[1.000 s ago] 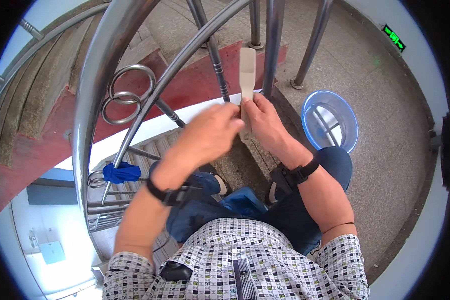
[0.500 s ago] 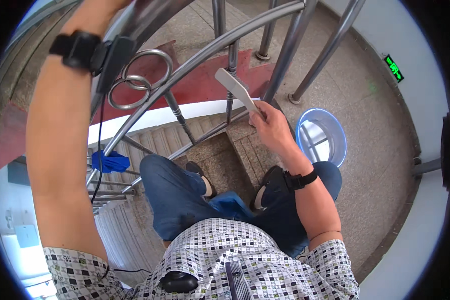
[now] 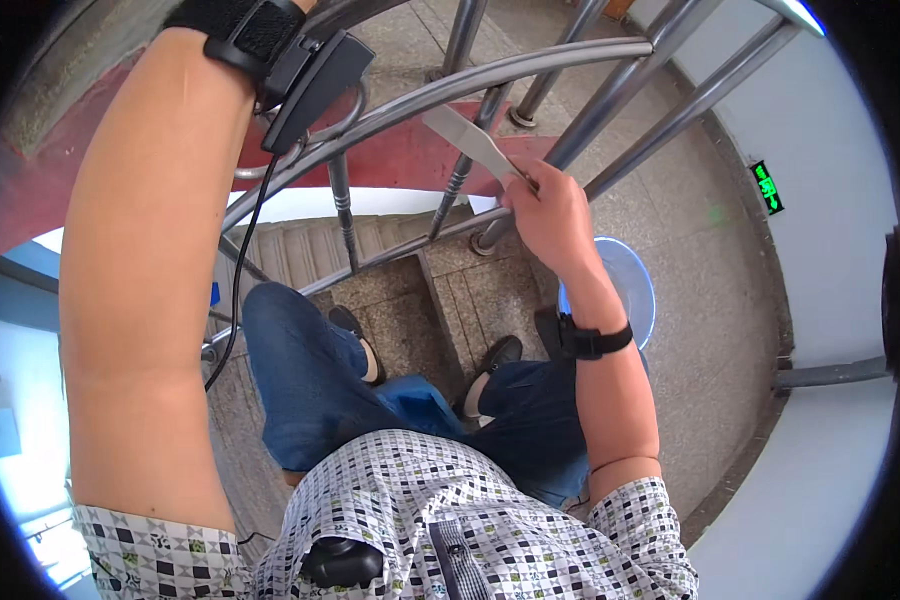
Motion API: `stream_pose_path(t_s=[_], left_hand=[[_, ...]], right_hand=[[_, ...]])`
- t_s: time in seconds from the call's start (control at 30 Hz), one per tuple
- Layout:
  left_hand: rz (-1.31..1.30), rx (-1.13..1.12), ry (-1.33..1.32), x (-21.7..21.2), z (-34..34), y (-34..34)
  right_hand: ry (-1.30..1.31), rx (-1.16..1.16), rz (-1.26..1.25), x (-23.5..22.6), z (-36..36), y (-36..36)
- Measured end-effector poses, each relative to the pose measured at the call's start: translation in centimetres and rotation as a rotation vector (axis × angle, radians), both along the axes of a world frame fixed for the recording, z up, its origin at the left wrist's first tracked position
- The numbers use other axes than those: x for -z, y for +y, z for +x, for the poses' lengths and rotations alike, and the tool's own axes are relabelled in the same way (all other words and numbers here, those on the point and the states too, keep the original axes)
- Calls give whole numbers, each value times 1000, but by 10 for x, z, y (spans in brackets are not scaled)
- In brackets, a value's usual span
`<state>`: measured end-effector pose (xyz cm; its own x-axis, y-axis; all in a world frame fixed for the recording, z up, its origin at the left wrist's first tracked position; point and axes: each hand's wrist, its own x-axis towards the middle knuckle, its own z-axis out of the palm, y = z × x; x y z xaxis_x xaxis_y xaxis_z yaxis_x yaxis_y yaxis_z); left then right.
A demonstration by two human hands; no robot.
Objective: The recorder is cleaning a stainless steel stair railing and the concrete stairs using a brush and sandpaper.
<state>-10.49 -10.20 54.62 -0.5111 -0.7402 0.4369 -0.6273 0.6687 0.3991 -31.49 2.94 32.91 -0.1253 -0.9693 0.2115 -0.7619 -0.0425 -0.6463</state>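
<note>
My right hand (image 3: pixel 552 215) is closed around the handle of a flat, pale-bladed scraper (image 3: pixel 467 138), whose blade points up and left beside the steel stair railing (image 3: pixel 510 68). My left forearm (image 3: pixel 145 260) reaches up past the top edge, so the left hand is out of sight. A black strap with a flat dark device sits at my left wrist. Below the curved handrail, round steel balusters (image 3: pixel 340 200) and steel rings stand above a red-painted strip (image 3: pixel 400 155). Just beyond my right wrist, partly hidden by it, stands a blue-rimmed translucent bucket (image 3: pixel 638 275).
My legs are bent over stone steps (image 3: pixel 410 310), with a blue plastic thing (image 3: pixel 410 400) between them. A stairwell drops away to the left behind the railing. Speckled floor (image 3: pixel 710 330) runs to a white wall with a green lit sign (image 3: pixel 767 188). A black cable hangs from the left wrist device.
The view has shifted, and my left arm has moved right and further up along the railing. My right hand still holds the scraper, its blade still close to the railing.
</note>
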Motion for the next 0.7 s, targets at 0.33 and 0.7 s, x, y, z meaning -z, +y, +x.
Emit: stream_pose_path(t_s=[0.33,0.7], left_hand=[[-77,-8,-61,2,3,-2],[-140,-26,-73,2,3,-6]], right_hand=[[139,-12,25,-15,-15,14],[155,1,101,-28,-31,24]])
